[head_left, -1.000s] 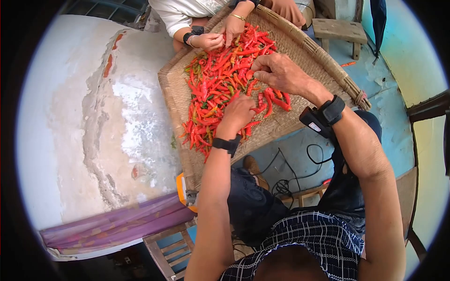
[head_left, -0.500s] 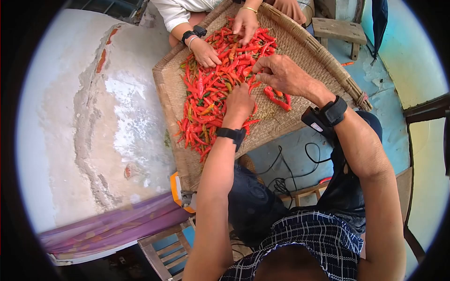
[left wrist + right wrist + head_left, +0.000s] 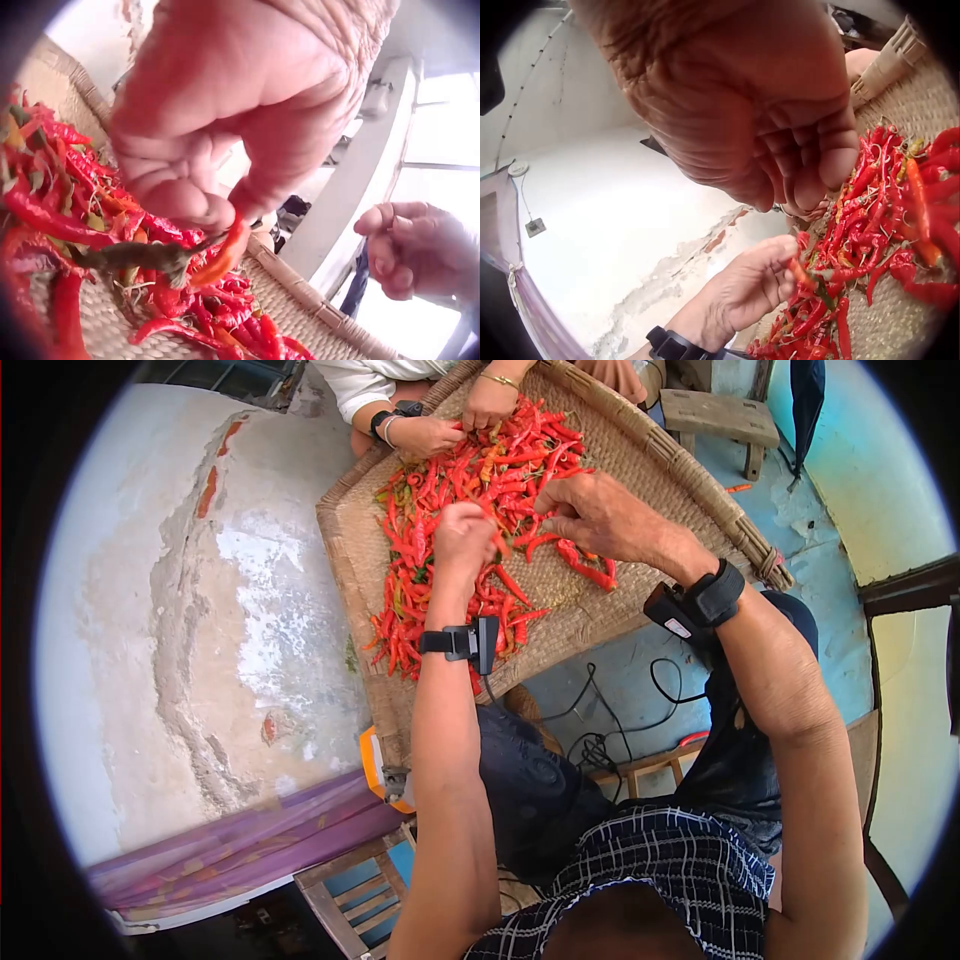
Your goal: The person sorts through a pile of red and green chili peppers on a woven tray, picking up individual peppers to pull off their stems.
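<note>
A heap of red chilies (image 3: 480, 470) lies on a wide woven tray (image 3: 700, 485). My left hand (image 3: 470, 515) is raised above the heap. It pinches one red chili (image 3: 229, 251) by its green stem end, and the same chili (image 3: 802, 274) shows in the right wrist view. To the right of the left hand, my right hand (image 3: 560, 500) hovers over the tray with its fingers (image 3: 810, 169) curled into the palm. Nothing shows in the right hand. A few chilies (image 3: 590, 570) lie apart below the right hand.
Another person's hands (image 3: 425, 435) work at the far edge of the heap. A cracked plaster wall (image 3: 200, 610) runs along the left. A wooden stool (image 3: 722, 415) stands beyond the tray, cables (image 3: 600, 730) lie on the blue floor, and a purple cloth (image 3: 230, 840) hangs low left.
My left hand has lifted off the heap and moved up and left with a chili pinched in it. My right hand has stayed in place. The other person's hands drew back to the far edge.
</note>
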Demonstrator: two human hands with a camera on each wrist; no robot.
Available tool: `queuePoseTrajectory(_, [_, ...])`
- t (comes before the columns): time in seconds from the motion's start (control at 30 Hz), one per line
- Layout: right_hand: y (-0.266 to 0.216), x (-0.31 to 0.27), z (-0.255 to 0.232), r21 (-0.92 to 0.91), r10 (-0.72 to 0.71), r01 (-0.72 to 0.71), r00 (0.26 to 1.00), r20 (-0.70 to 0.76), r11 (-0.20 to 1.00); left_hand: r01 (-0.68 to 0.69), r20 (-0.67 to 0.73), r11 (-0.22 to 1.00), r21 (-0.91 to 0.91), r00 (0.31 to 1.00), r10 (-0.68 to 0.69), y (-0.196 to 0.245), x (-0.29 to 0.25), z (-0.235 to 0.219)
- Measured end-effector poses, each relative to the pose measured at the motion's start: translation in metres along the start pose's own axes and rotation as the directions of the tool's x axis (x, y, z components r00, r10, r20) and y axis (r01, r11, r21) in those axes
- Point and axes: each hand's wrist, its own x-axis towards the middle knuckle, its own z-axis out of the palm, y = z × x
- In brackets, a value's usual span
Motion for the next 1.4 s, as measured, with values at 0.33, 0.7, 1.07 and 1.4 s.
queuePoseTrajectory(0.33, [-0.009, 0.002, -0.005, 0.017, 0.082, -0.083, 0.995, 0.049, 0.996, -0.290, 0.166, 0.410, 0.865, 0.936, 0.311, -0.031, -0.009, 0.041])
queuePoseTrajectory(0.7, [-0.003, 0.001, -0.002, -0.065, 0.004, -0.001, 0.999, 0.047, 0.998, -0.205, 0.179, 0.389, 0.898, 0.979, 0.101, -0.024, -0.015, 0.045])
queuePoseTrajectory(1.07, [-0.008, -0.002, -0.004, -0.037, 0.031, -0.029, 0.997, 0.072, 0.999, 0.145, 0.183, 0.925, 0.352, 0.958, -0.220, -0.002, -0.008, 0.019])
queuePoseTrajectory(1.4, [-0.003, -0.002, -0.002, -0.036, 0.000, 0.001, 0.999, 0.043, 0.999, -0.131, -0.236, 0.986, -0.098, 0.966, 0.105, -0.015, 0.002, 0.037])
